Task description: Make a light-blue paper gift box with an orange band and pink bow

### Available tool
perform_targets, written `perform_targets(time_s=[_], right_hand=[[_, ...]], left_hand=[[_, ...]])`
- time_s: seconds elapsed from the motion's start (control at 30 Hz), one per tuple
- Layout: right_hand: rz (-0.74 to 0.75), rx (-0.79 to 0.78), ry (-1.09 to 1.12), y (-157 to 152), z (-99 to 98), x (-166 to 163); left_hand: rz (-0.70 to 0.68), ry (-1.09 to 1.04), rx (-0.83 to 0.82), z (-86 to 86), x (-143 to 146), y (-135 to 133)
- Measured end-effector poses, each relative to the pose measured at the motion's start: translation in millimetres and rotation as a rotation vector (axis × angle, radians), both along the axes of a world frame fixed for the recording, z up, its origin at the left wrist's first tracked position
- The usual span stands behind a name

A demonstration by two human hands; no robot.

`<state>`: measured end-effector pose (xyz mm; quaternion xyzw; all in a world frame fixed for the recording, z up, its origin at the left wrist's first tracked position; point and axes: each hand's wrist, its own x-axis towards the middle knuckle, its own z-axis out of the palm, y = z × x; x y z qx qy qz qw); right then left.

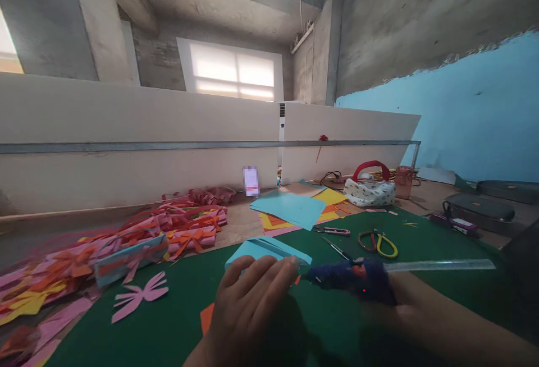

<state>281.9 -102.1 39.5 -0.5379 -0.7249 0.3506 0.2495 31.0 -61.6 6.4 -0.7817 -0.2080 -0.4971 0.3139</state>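
My left hand is closed on a light blue folded paper, fingers together near its right end. Part of that paper is hidden behind the fingers. In my right hand is a dark blue hot glue gun with a small red light, its nozzle pointing left, close to my left fingertips. A long clear glue stick sticks out of its back. An orange paper piece shows beside my left hand. A pink fringed paper bow lies on the green mat further left.
Pink, orange and yellow paper pieces are piled at left. Ahead are loose coloured sheets, a box cutter, yellow-and-red-handled scissors and an upright phone. A white basket and dark cases stand at right.
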Motion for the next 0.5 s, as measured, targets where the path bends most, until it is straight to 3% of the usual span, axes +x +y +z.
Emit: perform_targets(time_s=[0.13,0.3,0.4,0.5], right_hand=[[-0.131,0.103,-0.19,18.2,-14.1,37.6],[-0.403,0.508,-0.624,61.6,-45.2,104.6],[-0.426,0.721,-0.636,63.9,-46.5,92.8],[-0.178,0.816,-0.389,50.2,-33.5,37.7]], left_hand=[[0.029,-0.061,0.008,4.8,-1.7,1.4],[0.056,-0.132,-0.03,7.0,-9.1,5.7],[0.102,-0.231,-0.127,4.6,-11.0,7.9],[0.186,-0.393,-0.211,4.3,-8.6,6.9]])
